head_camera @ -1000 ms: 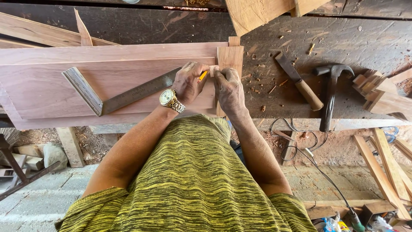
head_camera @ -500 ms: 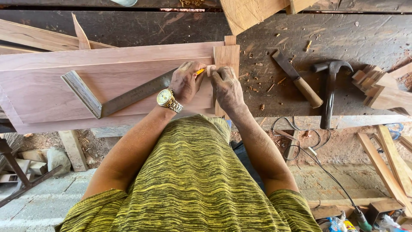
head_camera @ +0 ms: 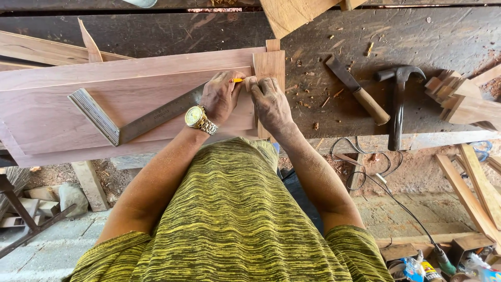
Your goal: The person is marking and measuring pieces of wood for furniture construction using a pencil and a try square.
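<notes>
The fingers of the left hand (head_camera: 222,95) are curled closed around a yellow pencil (head_camera: 237,80), whose tip shows just beyond them. Touching these fingers from the other side, the right hand (head_camera: 270,102) presses with bent fingers on a small wooden block (head_camera: 270,63). Under both hands lies a wide reddish board (head_camera: 52,112). A metal square (head_camera: 125,122) runs from beneath the left hand outward. Well apart beyond the right hand lie a chisel (head_camera: 357,96) and a hammer (head_camera: 399,102) on the dark workbench (head_camera: 334,31).
</notes>
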